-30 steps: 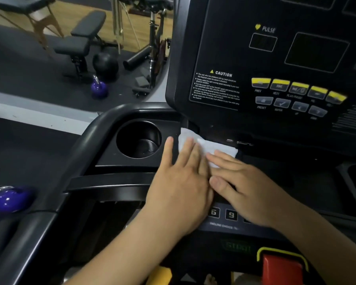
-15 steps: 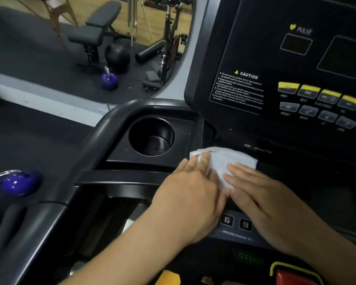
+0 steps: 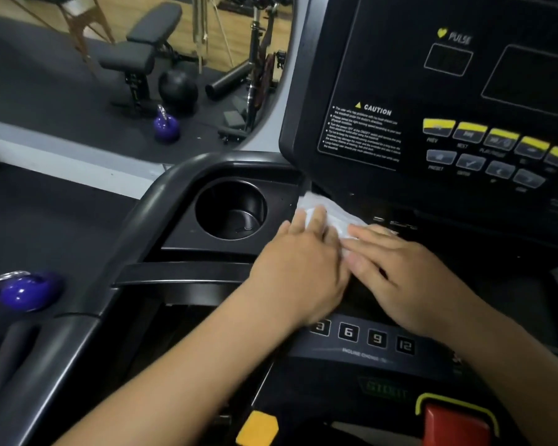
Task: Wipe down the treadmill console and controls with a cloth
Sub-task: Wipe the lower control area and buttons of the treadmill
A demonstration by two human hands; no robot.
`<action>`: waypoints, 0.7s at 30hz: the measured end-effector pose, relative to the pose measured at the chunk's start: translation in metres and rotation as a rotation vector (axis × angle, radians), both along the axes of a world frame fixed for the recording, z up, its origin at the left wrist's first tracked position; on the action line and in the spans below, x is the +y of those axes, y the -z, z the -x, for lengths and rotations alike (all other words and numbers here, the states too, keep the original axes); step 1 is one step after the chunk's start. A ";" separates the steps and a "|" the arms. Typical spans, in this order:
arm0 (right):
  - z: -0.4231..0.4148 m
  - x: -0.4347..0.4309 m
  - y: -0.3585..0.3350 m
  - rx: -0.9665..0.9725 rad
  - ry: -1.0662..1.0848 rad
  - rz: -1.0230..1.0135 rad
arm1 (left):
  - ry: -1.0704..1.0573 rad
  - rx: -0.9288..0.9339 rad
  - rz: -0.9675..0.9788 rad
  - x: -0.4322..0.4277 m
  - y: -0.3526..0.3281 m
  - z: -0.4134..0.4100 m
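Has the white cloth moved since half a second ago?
Yes. Judged against the cup holder, the cloth has slid away from the person, up to the lower edge of the console.

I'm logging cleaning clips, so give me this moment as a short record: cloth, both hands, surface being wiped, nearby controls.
cloth: white cloth, on the console ledge below the display panel
left hand: fingers flat on the cloth
right hand: fingers flat on the cloth
cup holder: left of the cloth
incline buttons: 6, 9 and 12 showing between the wrists
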State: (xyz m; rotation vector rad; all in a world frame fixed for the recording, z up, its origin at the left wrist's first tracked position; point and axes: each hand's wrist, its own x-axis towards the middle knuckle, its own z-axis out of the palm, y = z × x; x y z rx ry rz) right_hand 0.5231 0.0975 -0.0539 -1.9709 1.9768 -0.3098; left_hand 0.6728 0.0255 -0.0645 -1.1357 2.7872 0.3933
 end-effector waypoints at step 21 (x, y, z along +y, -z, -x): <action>0.040 0.037 0.009 -0.068 -0.285 -0.041 | -0.021 0.316 -0.035 0.022 -0.010 -0.034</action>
